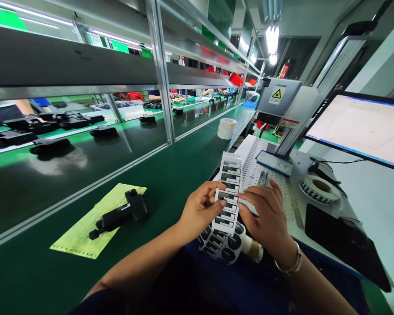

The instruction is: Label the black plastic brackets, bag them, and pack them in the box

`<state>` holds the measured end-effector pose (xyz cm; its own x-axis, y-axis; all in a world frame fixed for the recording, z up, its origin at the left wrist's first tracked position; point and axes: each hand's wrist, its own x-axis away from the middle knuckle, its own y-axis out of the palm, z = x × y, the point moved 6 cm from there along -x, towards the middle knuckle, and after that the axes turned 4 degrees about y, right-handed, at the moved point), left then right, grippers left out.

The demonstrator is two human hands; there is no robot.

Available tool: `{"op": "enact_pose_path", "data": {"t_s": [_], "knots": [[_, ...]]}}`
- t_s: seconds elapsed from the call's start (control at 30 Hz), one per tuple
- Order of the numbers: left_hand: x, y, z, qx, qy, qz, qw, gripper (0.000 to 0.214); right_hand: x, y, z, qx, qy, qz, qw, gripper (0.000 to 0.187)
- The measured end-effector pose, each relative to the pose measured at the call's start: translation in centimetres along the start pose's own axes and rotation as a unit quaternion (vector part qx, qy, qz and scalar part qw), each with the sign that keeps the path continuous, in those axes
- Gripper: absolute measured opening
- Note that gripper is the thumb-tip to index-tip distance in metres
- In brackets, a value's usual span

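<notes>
My left hand (202,210) pinches the left edge of a strip of black-and-white labels (230,175), thumb on its face. At the strip's right edge, my right hand (265,214) has its fingers bent and touching the labels; whether a label is between the fingertips is too small to tell. Below the strip, a sheet of round and oblong black labels (228,253) curls by a roll core (254,250) near my lap. Left of my hands, a black plastic device (118,216) lies on a yellow-green paper sheet (82,236) on the green bench (157,175).
A laser-marking machine (279,98) stands over a perforated plate (289,192) at right. Near it are a label roll (320,188), a monitor (361,127) and a mouse (353,232) on a black pad. Tape rolls (227,128) sit ahead. Black devices (51,146) line the conveyor (118,157).
</notes>
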<state>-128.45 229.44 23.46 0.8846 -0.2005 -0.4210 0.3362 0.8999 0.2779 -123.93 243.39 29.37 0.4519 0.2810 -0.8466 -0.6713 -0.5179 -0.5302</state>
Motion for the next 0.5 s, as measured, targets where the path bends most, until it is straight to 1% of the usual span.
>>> {"op": "enact_pose_path", "data": {"t_s": [0.17, 0.27, 0.37, 0.43, 0.5], "knots": [[-0.1, -0.2, -0.1, -0.011, 0.008, -0.004, 1.0, 0.029, 0.3, 0.3, 0.3, 0.005, 0.003, -0.006, 1.0, 0.008], [-0.1, -1.0, -0.1, -0.029, 0.017, 0.012, 0.999, 0.027, 0.8, 0.1, 1.4, 0.013, 0.012, -0.01, 1.0, 0.009], [0.0, -2.8, -0.1, -0.068, 0.031, 0.063, 0.995, 0.027, 2.0, 0.0, 3.7, 0.023, 0.049, -0.021, 0.998, 0.011], [0.0, -4.4, -0.4, -0.093, 0.037, 0.1, 0.99, 0.026, 3.4, 0.1, 5.8, 0.022, 0.093, -0.042, 0.995, 0.011], [-0.1, -5.8, -0.9, -0.102, 0.039, 0.121, 0.987, 0.026, 5.3, 0.4, 7.9, 0.019, 0.142, -0.073, 0.987, 0.011]]}}
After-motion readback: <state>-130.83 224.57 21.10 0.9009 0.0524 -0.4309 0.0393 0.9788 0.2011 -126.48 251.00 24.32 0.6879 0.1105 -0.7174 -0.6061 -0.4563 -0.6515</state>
